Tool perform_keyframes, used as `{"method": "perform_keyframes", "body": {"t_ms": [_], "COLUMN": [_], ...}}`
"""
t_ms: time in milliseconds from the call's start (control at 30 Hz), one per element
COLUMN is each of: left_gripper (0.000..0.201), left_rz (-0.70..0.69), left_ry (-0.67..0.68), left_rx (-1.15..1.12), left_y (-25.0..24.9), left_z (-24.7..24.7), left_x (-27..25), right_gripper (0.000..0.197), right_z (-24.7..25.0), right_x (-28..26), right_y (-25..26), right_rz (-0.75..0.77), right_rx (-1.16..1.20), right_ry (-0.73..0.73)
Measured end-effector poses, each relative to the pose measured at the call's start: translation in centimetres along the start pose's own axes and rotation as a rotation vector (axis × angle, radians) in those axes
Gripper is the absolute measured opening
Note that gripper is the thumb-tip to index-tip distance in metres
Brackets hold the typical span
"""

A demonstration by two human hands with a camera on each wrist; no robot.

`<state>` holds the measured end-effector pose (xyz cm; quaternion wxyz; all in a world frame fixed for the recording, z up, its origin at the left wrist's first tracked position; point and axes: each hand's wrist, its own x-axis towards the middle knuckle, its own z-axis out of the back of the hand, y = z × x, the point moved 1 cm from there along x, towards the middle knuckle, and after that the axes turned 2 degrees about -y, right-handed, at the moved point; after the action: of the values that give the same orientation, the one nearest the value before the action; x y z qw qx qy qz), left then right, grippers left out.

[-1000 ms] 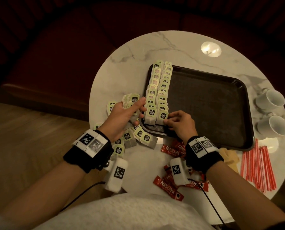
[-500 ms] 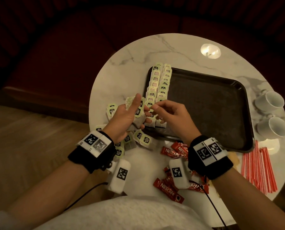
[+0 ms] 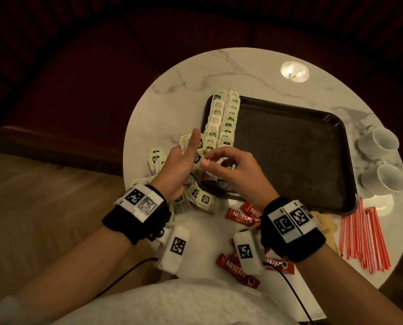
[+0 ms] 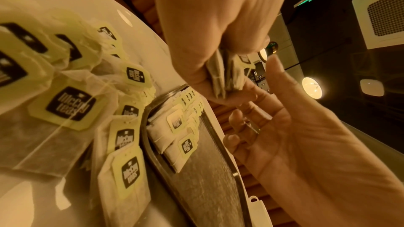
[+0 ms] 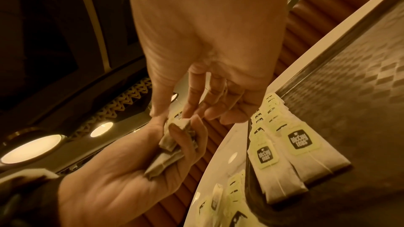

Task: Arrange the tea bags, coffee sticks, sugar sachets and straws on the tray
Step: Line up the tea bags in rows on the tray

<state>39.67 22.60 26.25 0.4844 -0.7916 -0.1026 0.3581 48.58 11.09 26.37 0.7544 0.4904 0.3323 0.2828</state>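
My left hand grips a small bundle of tea bags above the tray's near left corner, thumb raised. My right hand reaches across and pinches the top of one tea bag in that bundle between thumb and forefinger. Two overlapping rows of green-tagged tea bags lie along the left side of the black tray. Loose tea bags sit on the table below my left hand. Red coffee sticks, brown sugar sachets and red straws lie on the table.
The round marble table carries two white cups at the right edge beside the tray. A dark red bench stands behind the table, and wooden floor shows at the left. Most of the tray's floor is bare.
My right hand left the near end of the tea bag rows on the tray and came up to the bundle in my left hand. The left hand lifted slightly.
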Motion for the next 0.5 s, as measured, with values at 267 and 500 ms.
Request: {"method": "perform_keyframes", "body": {"t_ms": [267,500], "left_gripper": [0.061,0.069], "left_rz": [0.039,-0.049], "left_ry": [-0.019,0.007], "left_rx": [0.037,0.001], "left_y": [-0.2,-0.6], "left_z": [-0.2,0.6], "left_x": [-0.1,-0.1], "right_gripper": [0.013,0.01], "right_z": [0.2,1.8], "right_x": [0.2,-0.1], "right_y": [0.2,0.3], "right_rz": [-0.037,-0.052], "right_rx": [0.064,0.131], "right_ry": [0.055,0.019]}}
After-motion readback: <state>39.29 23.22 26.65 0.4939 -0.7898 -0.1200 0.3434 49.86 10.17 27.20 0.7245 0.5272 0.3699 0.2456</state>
